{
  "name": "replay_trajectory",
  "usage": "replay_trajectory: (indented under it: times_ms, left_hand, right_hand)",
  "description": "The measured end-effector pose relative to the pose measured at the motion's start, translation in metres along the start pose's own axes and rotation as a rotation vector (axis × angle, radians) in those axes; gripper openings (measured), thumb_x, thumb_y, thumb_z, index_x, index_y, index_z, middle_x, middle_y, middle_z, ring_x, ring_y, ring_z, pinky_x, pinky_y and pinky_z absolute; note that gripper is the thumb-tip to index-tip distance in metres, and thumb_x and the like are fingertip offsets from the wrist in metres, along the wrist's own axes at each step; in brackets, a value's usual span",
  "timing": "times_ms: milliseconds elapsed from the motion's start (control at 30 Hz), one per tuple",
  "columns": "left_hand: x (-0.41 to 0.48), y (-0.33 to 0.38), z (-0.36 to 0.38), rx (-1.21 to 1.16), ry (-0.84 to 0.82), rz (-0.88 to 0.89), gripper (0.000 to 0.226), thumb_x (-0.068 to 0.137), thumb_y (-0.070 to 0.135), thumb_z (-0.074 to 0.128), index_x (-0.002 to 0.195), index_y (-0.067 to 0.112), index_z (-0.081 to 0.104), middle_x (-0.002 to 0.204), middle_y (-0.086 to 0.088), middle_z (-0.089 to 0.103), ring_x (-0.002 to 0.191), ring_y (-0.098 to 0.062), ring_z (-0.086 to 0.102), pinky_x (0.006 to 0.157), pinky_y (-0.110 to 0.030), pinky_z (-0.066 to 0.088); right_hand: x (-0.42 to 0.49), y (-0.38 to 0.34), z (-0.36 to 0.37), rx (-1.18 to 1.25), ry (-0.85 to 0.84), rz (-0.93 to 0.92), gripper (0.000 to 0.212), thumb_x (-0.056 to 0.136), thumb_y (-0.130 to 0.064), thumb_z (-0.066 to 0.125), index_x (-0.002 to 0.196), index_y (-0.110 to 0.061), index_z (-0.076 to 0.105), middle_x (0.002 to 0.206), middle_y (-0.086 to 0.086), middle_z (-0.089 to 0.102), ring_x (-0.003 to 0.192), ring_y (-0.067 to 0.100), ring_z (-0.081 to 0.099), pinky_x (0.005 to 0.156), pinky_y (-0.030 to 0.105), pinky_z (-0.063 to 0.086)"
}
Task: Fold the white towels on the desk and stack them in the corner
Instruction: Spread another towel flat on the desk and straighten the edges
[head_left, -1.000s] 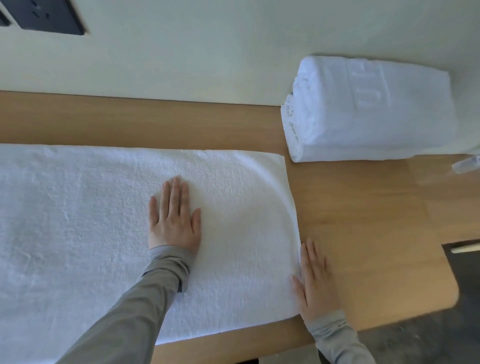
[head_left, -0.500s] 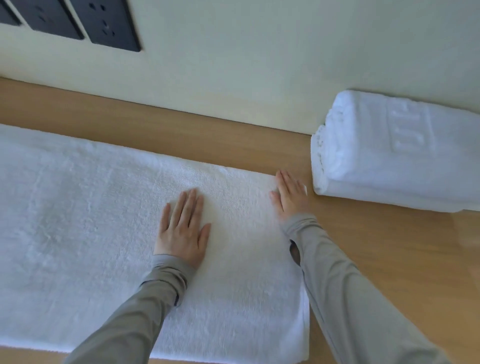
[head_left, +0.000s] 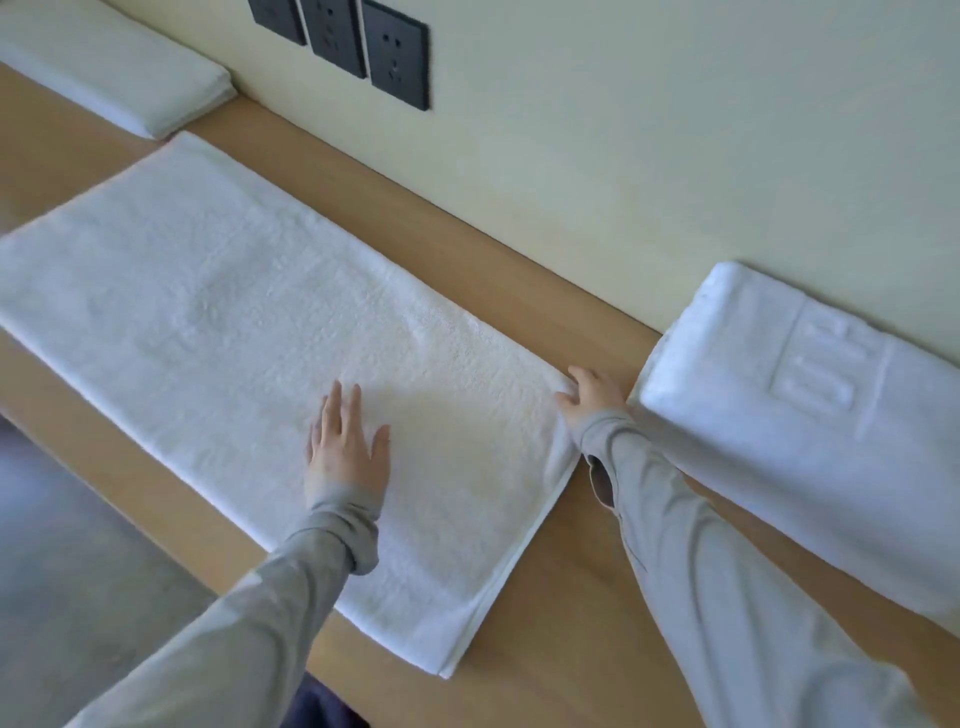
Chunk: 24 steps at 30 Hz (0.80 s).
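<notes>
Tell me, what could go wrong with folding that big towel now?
The right hand touches only the far corner of the spread towel, so that end might come up crooked and the fold may turn out lopsided. The left hand presses flat mid-towel; if it slips, the cloth could bunch. The folded stack sits right beside the right sleeve, which might nudge it out of shape.

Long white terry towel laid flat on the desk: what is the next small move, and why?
Probably pinch the far right corner with the right hand, which already rests there, and carry it leftward over the long white terry towel to halve it. The left hand lies flat mid-towel, where it could anchor the crease, and the towel looks smooth.
</notes>
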<state>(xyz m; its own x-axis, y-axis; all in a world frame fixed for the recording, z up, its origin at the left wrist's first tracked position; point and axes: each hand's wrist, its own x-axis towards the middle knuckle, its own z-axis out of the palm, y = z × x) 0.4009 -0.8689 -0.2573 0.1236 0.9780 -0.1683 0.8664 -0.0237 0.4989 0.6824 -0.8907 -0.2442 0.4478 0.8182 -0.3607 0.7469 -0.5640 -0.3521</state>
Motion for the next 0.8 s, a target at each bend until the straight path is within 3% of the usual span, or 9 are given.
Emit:
replay_trajectory:
  times_ms: [167, 300, 400, 567, 700, 800]
  left_hand:
    - [-0.088, 0.017, -0.009, -0.327, 0.209, -0.634, 0.077, 0.083, 0.025, 0.065, 0.147, 0.015, 0.023, 0.154, -0.010, 0.016, 0.139, -0.034, 0.017, 0.109, -0.050, 0.023]
    - [-0.122, 0.017, -0.006, -0.639, 0.149, -1.087, 0.083, 0.075, 0.025, 0.076, 0.141, 0.006, 0.029, 0.141, -0.021, 0.034, 0.127, -0.040, 0.037, 0.101, -0.049, 0.035]
    - [-0.135, 0.017, 0.005, -0.927, 0.173, -1.176, 0.068, 0.071, 0.016, 0.080, 0.123, -0.002, 0.041, 0.115, -0.021, 0.052, 0.101, -0.037, 0.053, 0.089, -0.044, 0.044]
    - [-0.151, 0.030, 0.011, -1.097, 0.015, -1.281, 0.037, 0.072, 0.027, 0.079, 0.077, 0.000, 0.055, 0.068, -0.008, 0.053, 0.062, -0.026, 0.049, 0.060, -0.033, 0.041]
    - [-0.162, 0.033, 0.016, -1.214, 0.019, -1.263, 0.031, 0.076, 0.021, 0.076, 0.090, -0.003, 0.062, 0.074, -0.011, 0.060, 0.066, -0.027, 0.056, 0.056, -0.030, 0.040]
    - [-0.166, 0.033, 0.014, -1.359, 0.017, -1.229, 0.022, 0.079, 0.018, 0.074, 0.086, 0.001, 0.063, 0.084, -0.015, 0.065, 0.078, -0.034, 0.061, 0.066, -0.036, 0.050]
  right_hand:
    - [0.010, -0.006, -0.015, -0.055, -0.134, 0.038, 0.038, 0.087, -0.034, 0.058, 0.113, -0.007, 0.053, 0.116, 0.011, 0.054, 0.108, 0.026, 0.051, 0.094, 0.033, 0.040]
    - [0.016, -0.007, -0.023, -0.030, -0.220, 0.099, 0.050, 0.087, -0.036, 0.061, 0.124, -0.005, 0.047, 0.123, 0.012, 0.054, 0.112, 0.029, 0.053, 0.090, 0.032, 0.041]
    - [0.018, -0.005, -0.023, 0.086, -0.224, 0.140, 0.056, 0.086, -0.029, 0.064, 0.132, -0.006, 0.042, 0.131, 0.013, 0.051, 0.117, 0.029, 0.051, 0.091, 0.032, 0.039]
    - [0.024, -0.008, -0.024, 0.175, -0.253, 0.238, 0.072, 0.080, -0.030, 0.072, 0.138, -0.006, 0.037, 0.138, 0.013, 0.046, 0.123, 0.031, 0.048, 0.098, 0.036, 0.039]
    - [0.030, -0.009, -0.024, 0.143, -0.288, 0.268, 0.077, 0.081, -0.030, 0.071, 0.143, -0.007, 0.030, 0.145, 0.012, 0.039, 0.130, 0.031, 0.041, 0.105, 0.039, 0.035]
    - [0.035, -0.009, -0.025, 0.169, -0.319, 0.247, 0.078, 0.083, -0.027, 0.069, 0.144, -0.007, 0.026, 0.147, 0.013, 0.035, 0.133, 0.031, 0.038, 0.107, 0.039, 0.032]
